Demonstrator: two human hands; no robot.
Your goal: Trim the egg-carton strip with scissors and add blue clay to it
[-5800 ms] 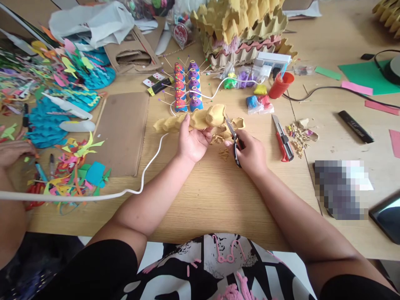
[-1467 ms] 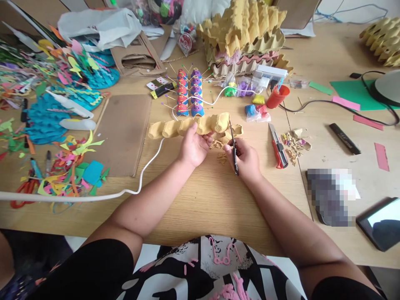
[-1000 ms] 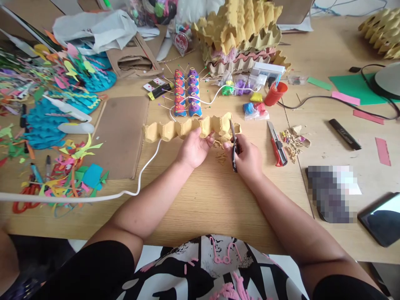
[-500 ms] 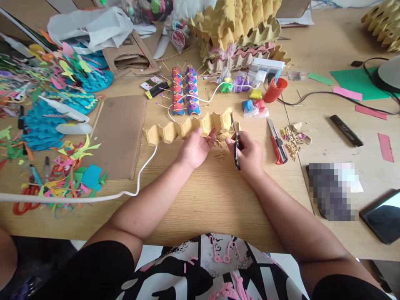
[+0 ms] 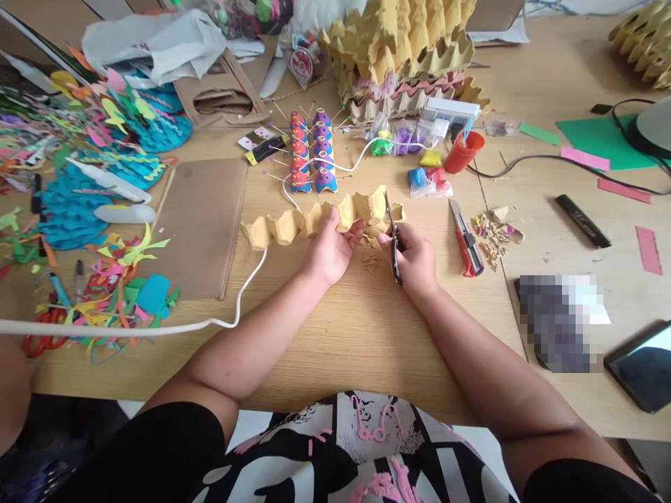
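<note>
A yellow egg-carton strip [image 5: 309, 219], a row of several cups, lies across my left hand [image 5: 334, 248], whose thumb rests on its near side. My right hand [image 5: 412, 258] is closed round the black handles of a pair of scissors [image 5: 394, 237]. The blades point away from me, at the strip's right end. Another small carton piece [image 5: 398, 212] shows just right of the blades. Small trimmed scraps [image 5: 371, 262] lie on the table between my hands. Beyond the strip stand two painted carton rows [image 5: 323, 150] with pins stuck in them.
Egg trays [image 5: 398, 49] are stacked at the back. On the right lie a red cutter [image 5: 465, 241], scraps [image 5: 495, 234] and a red cup [image 5: 463, 151]. A brown cardboard sheet [image 5: 196, 227], paper cuttings [image 5: 120, 293] and a white cable [image 5: 240, 297] lie on the left.
The strip's left end has dipped slightly and tilted. My right hand and the scissors have shifted slightly left. At the left edge, another person's arm has moved up a little.
</note>
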